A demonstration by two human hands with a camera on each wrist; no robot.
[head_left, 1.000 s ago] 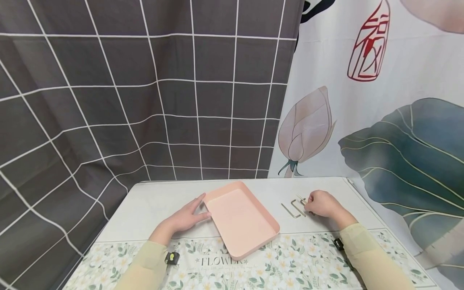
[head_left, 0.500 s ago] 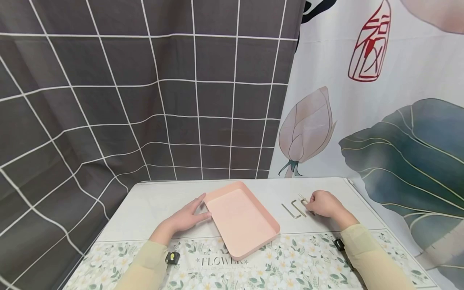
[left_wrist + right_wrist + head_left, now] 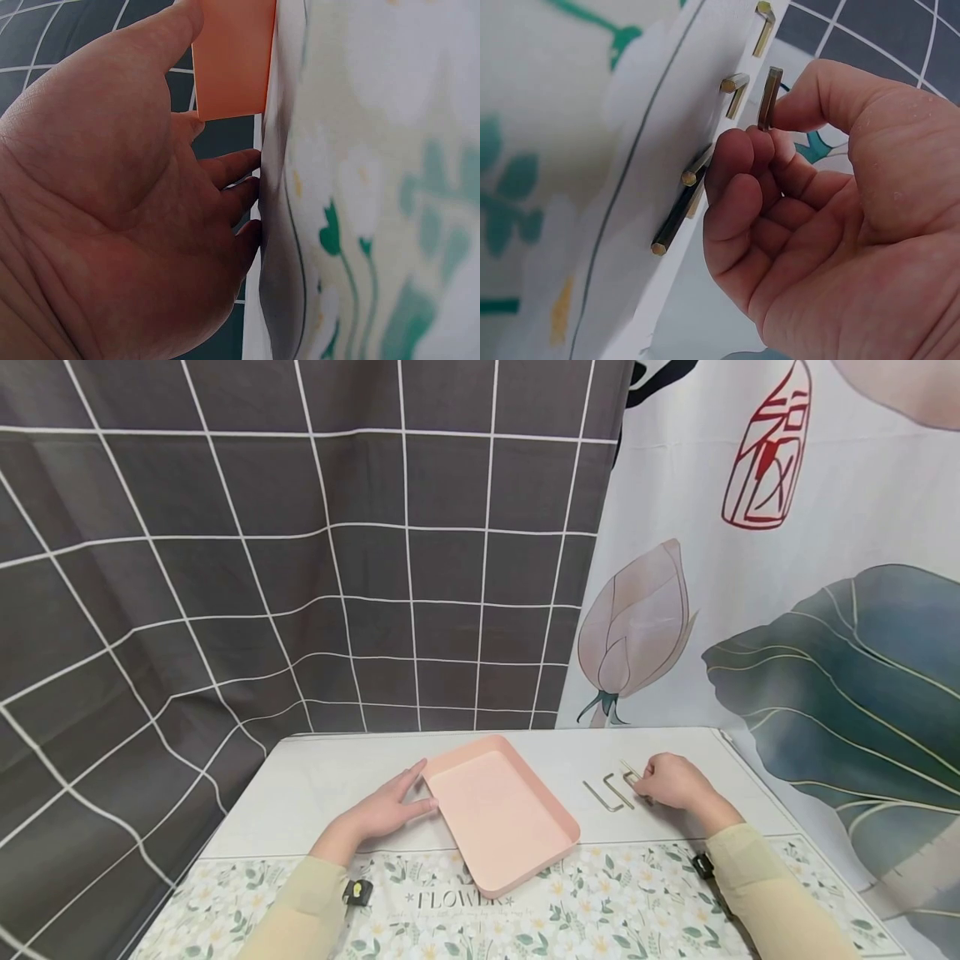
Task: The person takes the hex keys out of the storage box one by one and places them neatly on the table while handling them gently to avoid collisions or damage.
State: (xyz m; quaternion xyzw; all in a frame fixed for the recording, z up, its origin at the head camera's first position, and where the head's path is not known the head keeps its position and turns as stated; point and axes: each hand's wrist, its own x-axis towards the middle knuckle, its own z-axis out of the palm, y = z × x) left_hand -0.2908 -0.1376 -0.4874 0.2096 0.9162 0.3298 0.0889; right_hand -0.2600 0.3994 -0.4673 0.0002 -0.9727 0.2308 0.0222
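Note:
In the head view my left hand [image 3: 382, 806] lies at the left side of a shallow pink tray [image 3: 502, 822], fingers extended. The left wrist view shows thumb and index finger at the tray's corner [image 3: 232, 67], the other fingers reaching down to the tabletop. My right hand [image 3: 670, 781] pinches a brass-coloured hex key [image 3: 771, 97] between thumb and fingertips; its lower part is hidden by the fingers. Several more L-shaped hex keys lie just left of and below that hand, among them a leftmost key [image 3: 597, 796] and a middle key [image 3: 619, 793].
The white table [image 3: 337, 777] carries a floral cloth [image 3: 637, 902] printed "FLOWER" along its near part. A dark gridded curtain [image 3: 442, 568] and a white lotus-print curtain [image 3: 660, 485] hang close behind the table.
My right hand has shifted slightly right with the pinched hex key, and more of the key beside its fingertips shows. The left hand and the tray stay in place.

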